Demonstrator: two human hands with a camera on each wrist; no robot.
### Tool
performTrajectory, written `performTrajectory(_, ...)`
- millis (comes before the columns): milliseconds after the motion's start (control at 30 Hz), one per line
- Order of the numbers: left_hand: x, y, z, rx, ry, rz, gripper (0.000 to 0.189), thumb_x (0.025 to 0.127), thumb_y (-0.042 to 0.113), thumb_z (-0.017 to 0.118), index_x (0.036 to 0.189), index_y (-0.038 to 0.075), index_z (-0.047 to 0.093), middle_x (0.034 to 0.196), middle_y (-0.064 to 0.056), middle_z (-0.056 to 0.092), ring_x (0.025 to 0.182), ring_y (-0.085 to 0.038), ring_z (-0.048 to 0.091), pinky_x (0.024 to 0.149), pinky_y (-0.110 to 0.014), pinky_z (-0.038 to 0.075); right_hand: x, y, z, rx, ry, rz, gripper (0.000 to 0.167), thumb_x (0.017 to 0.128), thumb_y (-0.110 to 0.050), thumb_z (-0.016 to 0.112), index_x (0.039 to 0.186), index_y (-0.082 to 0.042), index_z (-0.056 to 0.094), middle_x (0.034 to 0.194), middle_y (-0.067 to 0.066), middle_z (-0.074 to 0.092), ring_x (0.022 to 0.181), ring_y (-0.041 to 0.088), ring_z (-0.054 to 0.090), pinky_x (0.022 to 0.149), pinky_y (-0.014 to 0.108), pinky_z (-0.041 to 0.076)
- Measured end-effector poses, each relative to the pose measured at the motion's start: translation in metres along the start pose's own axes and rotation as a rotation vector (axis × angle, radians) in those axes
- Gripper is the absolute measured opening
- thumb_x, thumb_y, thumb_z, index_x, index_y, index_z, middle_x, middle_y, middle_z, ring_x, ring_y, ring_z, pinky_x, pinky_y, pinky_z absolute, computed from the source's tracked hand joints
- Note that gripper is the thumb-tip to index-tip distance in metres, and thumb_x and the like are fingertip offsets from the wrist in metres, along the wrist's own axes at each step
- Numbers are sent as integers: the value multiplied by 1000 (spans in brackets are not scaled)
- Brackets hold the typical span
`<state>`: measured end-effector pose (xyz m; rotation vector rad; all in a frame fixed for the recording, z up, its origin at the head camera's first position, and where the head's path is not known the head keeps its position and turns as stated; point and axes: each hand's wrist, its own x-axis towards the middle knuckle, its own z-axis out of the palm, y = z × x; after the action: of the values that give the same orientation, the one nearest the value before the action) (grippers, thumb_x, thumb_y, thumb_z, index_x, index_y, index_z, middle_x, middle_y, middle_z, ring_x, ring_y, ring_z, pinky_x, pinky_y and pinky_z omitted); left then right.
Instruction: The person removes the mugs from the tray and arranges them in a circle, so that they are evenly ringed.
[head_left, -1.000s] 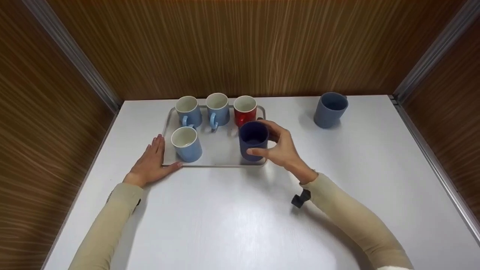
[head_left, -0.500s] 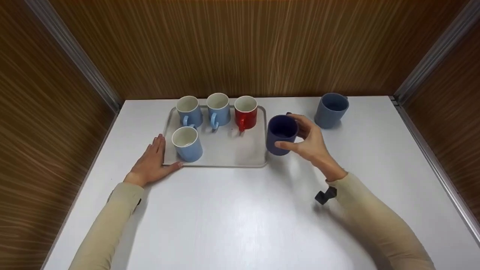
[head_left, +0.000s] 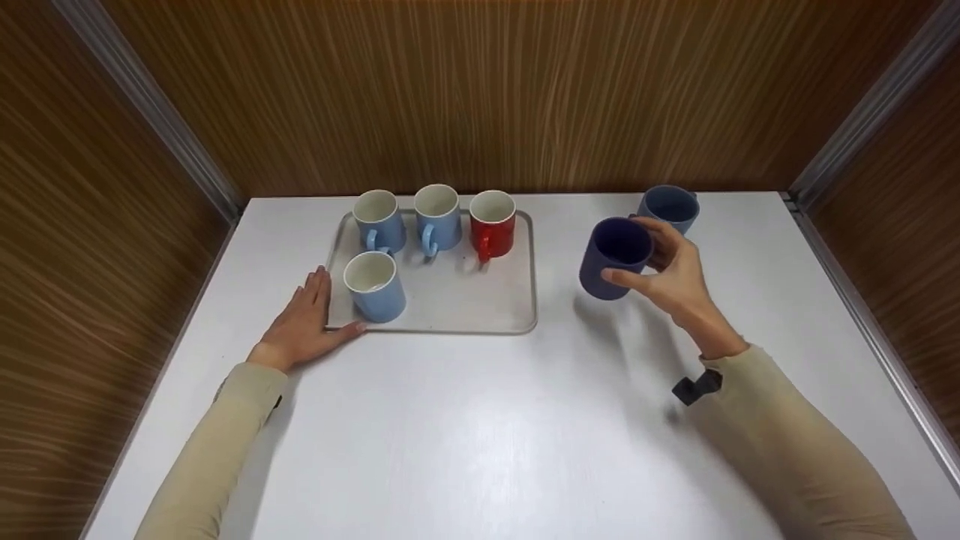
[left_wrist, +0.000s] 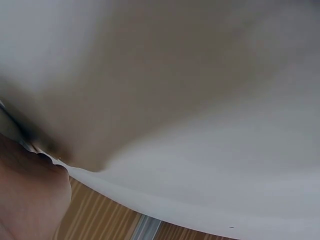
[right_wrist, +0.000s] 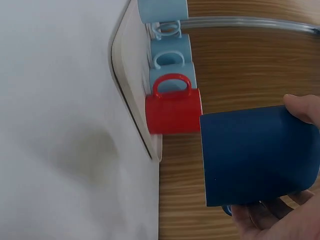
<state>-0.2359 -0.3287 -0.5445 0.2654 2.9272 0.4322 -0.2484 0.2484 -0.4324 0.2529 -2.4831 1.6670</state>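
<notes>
Regarding the dark blue mug (head_left: pixel 600 261): showing plain sides, opening upward, tilting slightly, being held in the right grip (head_left: pixel 676 279) clear of the surface (head_left: pixel 450 435), to the right of the tray (head_left: pixel 472 300) and apart from it. Regarding that tray: presenting a pale grey, round-cornered rectangle with a low rim; lying flat, being touched near the front left corner by the left grip (head_left: pixel 301 326).

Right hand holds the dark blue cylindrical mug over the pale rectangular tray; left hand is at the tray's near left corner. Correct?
Not over the pale rectangular tray: in the head view the right hand holds the dark blue cylindrical mug above the white table, right of the tray. Left hand: correct.
</notes>
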Motion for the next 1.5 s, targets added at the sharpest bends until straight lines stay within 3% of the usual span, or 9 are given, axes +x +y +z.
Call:
performTrajectory(233,-2,0,1,-14,4,-4,130,92,88,49,169,-1,-4,179,-21,-6,167,-39,-2,136,-54,7,-5,14,-23,-4,34,35,82,80,-11,95,152,-9,55,144,16,65,121,18,65,102,17,52)
performTrajectory(467,-3,1,0,-9,-8,-17,129,92,89,48,170,1,-4,179,-20,-7,167,-40,-1,136,-54,7,-9,24,-42,-54,33,121,87,84,-19,94,159,-16,50,153,14,59,127,12,61,107,15,50)
performTrajectory(767,-5,2,0,-20,11,-4,128,93,86,51,170,-2,-1,179,-22,-4,167,-41,1,136,-55,9,-6,38,-64,-109,72,203,91,84,-25,94,161,-15,46,158,17,55,135,23,59,113,22,50)
performTrajectory(1033,-2,-1,1,-14,0,0,129,92,88,48,170,0,-5,179,-19,-8,167,-38,-3,136,-54,8,0,56,-80,-113,129,267,93,83,-24,96,161,-17,46,153,13,57,129,12,60,99,8,51)
performTrajectory(1200,-2,-1,-1,-6,-9,-7,130,91,90,47,170,0,-6,179,-19,-9,167,-38,-4,136,-55,6,6,67,-85,-129,151,303,93,83,-25,95,161,-18,44,149,7,57,134,14,58,112,19,50)
performTrajectory(1333,-3,1,-3,-10,8,-3,129,92,87,49,170,-1,-4,179,-20,-7,167,-39,-2,136,-54,7,12,76,-88,-131,169,315,91,82,-26,96,157,-19,46,143,4,58,136,18,57,109,21,52)
performTrajectory(1433,-4,3,-4,-14,15,-1,128,93,86,51,169,-2,-3,179,-21,-5,167,-39,-1,136,-55,7,17,82,-90,-124,179,335,90,81,-27,96,156,-19,46,147,8,56,139,22,56,108,24,52)
performTrajectory(1500,-3,4,-4,-16,9,-1,128,93,86,50,169,-2,-4,179,-21,-6,167,-40,-2,136,-55,7,20,86,-92,-114,187,356,90,81,-27,97,155,-20,45,152,11,52,142,25,53,114,32,50)
